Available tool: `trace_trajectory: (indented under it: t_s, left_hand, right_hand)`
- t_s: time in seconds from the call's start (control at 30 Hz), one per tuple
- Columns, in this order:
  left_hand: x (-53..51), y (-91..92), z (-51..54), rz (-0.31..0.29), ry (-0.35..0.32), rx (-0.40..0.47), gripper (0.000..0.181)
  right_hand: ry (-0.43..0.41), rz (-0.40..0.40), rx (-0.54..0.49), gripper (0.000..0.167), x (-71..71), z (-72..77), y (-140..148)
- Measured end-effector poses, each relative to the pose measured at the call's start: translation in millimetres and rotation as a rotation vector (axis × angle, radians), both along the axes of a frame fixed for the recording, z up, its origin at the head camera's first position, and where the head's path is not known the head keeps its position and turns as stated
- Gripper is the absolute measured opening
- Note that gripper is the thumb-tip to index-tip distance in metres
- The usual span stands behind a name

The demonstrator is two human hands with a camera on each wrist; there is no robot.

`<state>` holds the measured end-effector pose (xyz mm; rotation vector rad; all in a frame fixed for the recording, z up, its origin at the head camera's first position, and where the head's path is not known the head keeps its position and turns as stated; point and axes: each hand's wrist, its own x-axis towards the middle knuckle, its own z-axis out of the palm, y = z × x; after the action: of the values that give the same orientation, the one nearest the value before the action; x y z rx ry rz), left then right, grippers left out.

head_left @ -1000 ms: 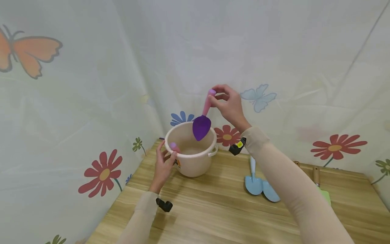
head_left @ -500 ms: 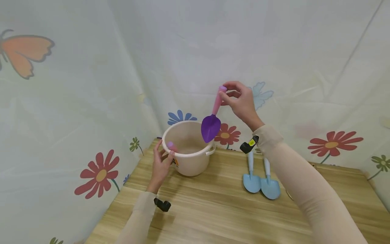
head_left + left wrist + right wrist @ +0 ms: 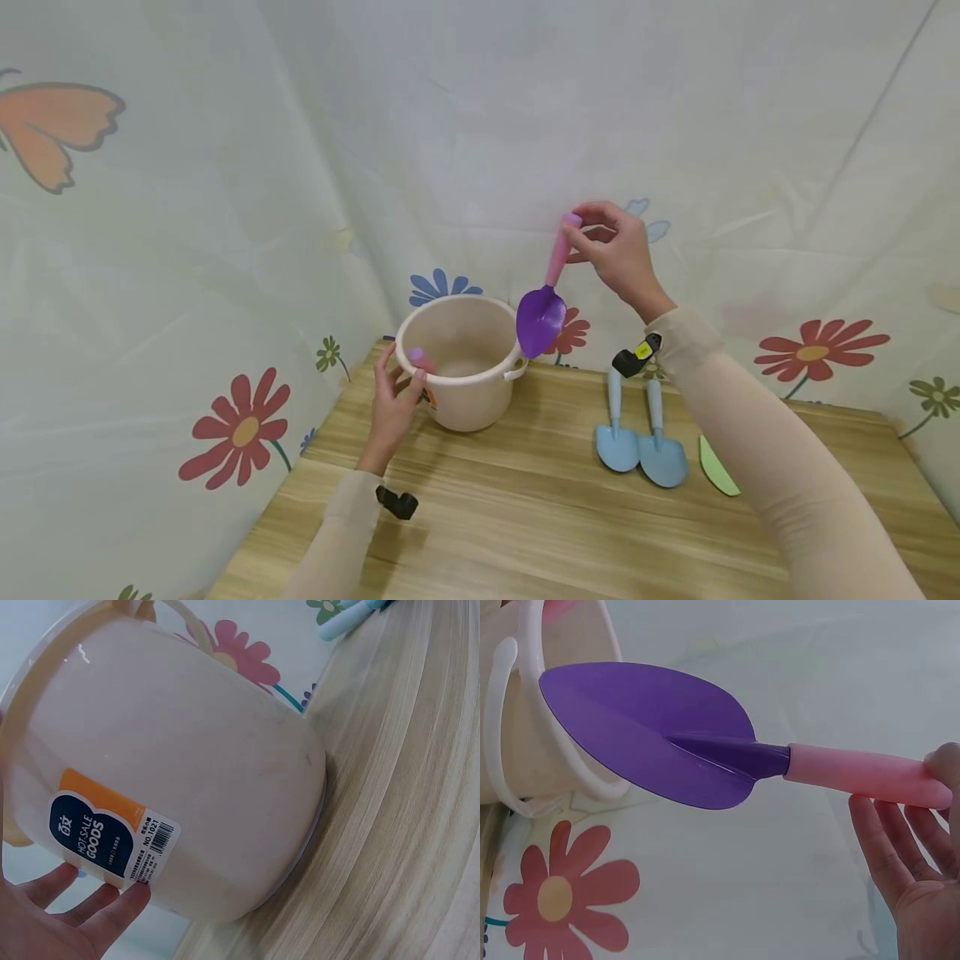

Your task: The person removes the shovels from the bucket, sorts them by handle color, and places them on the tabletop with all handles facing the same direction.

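My right hand (image 3: 622, 257) pinches the pink handle end of a purple-bladed trowel (image 3: 542, 321), held in the air with its blade pointing down. The blade is beside the bucket's right rim, and in the right wrist view the trowel (image 3: 652, 739) overlaps that rim. My left hand (image 3: 393, 412) grips the beige bucket (image 3: 468, 404) at its left rim. Some fingers lie against the label (image 3: 112, 829) on the bucket's side. A pink handle (image 3: 422, 361) leans inside the bucket near my left hand; what it belongs to is hidden.
Two light-blue shovels (image 3: 617, 450) lie side by side on the wooden table (image 3: 510, 517), right of the bucket. A green tool blade (image 3: 716, 467) is partly covered by my right sleeve. A flower-printed curtain (image 3: 480, 150) hangs behind and to the left.
My right hand has carried the trowel rightward, from above the bucket's opening to beside its right rim. The left hand keeps its hold on the bucket. The view has shifted slightly.
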<state>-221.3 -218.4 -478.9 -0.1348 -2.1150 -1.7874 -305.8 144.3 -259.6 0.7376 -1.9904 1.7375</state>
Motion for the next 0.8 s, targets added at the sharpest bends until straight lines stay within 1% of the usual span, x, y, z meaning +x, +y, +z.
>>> trace_trajectory:
  t_s: [0.03, 0.07, 0.1, 0.27, 0.3, 0.33, 0.57, 0.7, 0.8]
  left_hand:
    - [0.3, 0.2, 0.2, 0.001, 0.003, -0.002, 0.073]
    - [2.6, 0.6, 3.8, -0.005, -0.005, 0.003, 0.074]
    - [5.7, 1.3, 8.3, -0.012, -0.01, 0.003, 0.075]
    - [20.5, 5.0, 29.8, -0.047, -0.026, 0.008, 0.077]
    - [21.5, 5.4, 30.8, -0.045, -0.019, 0.001, 0.077]
    - [21.4, 5.2, 30.5, -0.043, -0.017, -0.001, 0.078]
    - [21.9, 4.0, 30.3, -0.046, -0.019, -0.001, 0.078]
    - [22.5, 3.8, 29.9, -0.05, -0.017, 0.011, 0.078]
    - [24.3, 4.0, 30.4, -0.05, -0.019, 0.015, 0.078]
  right_hand:
    - [-0.007, -0.004, 0.001, 0.033, 0.2, -0.9, 2]
    - [-0.013, -0.009, 0.004, 0.033, 0.2, -2.1, 5]
    - [-0.021, -0.014, 0.01, 0.033, 4.0, -0.7, 6]
    - [-0.049, -0.035, 0.032, 0.035, 5.3, -10.0, 17]
    - [-0.055, -0.036, 0.034, 0.035, 5.9, -12.0, 18]
    - [-0.062, -0.039, 0.036, 0.036, 2.4, -17.1, 21]
    - [-0.107, -0.05, 0.046, 0.037, 5.7, -34.6, 30]
    - [-0.141, -0.053, 0.037, 0.037, 7.6, -49.4, 34]
    - [-0.167, -0.063, 0.049, 0.037, 8.7, -62.1, 36]
